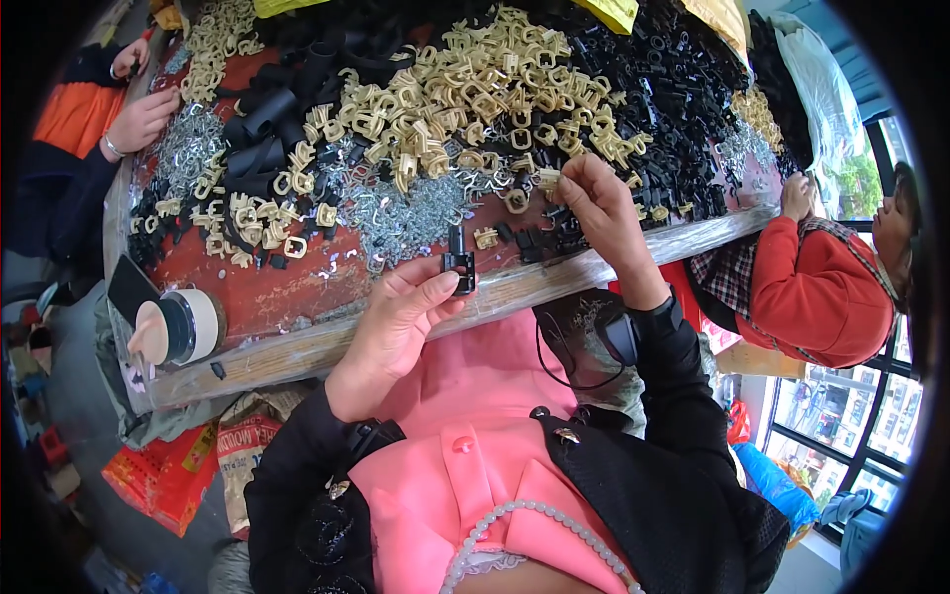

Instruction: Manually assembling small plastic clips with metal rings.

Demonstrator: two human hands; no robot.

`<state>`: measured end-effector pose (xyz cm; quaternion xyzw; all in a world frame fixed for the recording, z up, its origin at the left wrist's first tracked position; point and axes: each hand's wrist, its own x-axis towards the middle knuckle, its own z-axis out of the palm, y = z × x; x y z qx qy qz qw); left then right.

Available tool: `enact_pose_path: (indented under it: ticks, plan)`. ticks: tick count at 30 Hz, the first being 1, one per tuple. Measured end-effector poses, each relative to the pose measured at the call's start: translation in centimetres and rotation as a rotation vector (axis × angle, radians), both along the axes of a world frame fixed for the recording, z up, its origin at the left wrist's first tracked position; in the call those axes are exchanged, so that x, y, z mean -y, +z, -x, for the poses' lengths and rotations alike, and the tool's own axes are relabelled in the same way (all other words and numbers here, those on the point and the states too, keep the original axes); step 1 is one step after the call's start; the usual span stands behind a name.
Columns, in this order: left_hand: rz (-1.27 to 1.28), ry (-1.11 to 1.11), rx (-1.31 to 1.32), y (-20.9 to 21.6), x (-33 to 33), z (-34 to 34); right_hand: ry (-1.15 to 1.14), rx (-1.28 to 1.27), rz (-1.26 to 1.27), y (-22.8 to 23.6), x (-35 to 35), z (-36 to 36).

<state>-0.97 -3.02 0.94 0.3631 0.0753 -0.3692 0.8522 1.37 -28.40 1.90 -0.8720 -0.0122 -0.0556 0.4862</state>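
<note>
My left hand (404, 315), at the table's near edge, pinches a small black plastic part (458, 265) between thumb and fingers, its narrow end pointing up. Farther right and a little higher, my right hand (604, 210) is closed at the fingertips on a small beige plastic piece (547, 178). Just beyond my hands lies a heap of beige plastic clips (435, 109). Small silvery metal pieces (406, 213) are spread in front of it. A single beige clip (485, 238) and a few black bits rest between my two hands.
Black plastic parts (673, 109) cover the right of the red table (297, 287). Black tubes (272, 99) lie at the left. A round container (193, 325) stands at the near left corner. Other people's hands (143, 121) work at the left, and a person in red sleeves (821, 287) at the right.
</note>
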Motion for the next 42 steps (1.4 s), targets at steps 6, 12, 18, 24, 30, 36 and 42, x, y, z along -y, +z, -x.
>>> enact_pose_path:
  ticks: [6,12,18,24,30,36,42]
  plan:
    - [0.062,0.056,0.061,-0.4,1.4,-0.4,0.073,-0.226,-0.694,-0.4,-1.9,1.6]
    - [0.283,0.079,0.18,0.6,2.9,-1.2,0.144,-0.434,-1.103,-0.5,-5.7,3.7]
    - [0.205,0.053,0.114,0.2,2.5,-1.0,0.217,-0.261,-0.538,0.7,-5.3,3.5]
    - [0.22,0.019,0.035,0.2,1.8,-0.9,0.39,0.082,-0.085,1.9,-5.4,3.5]
    - [0.27,0.029,-0.011,0.2,1.6,-0.2,0.395,0.176,0.015,1.3,-4.7,3.8]
    - [0.166,0.01,-0.015,0.8,1.2,0.0,0.285,-0.042,-0.319,3.0,-4.7,3.5]
    - [0.115,-0.045,0.009,0.7,1.2,0.2,0.456,0.196,-0.144,3.9,-5.2,2.2]
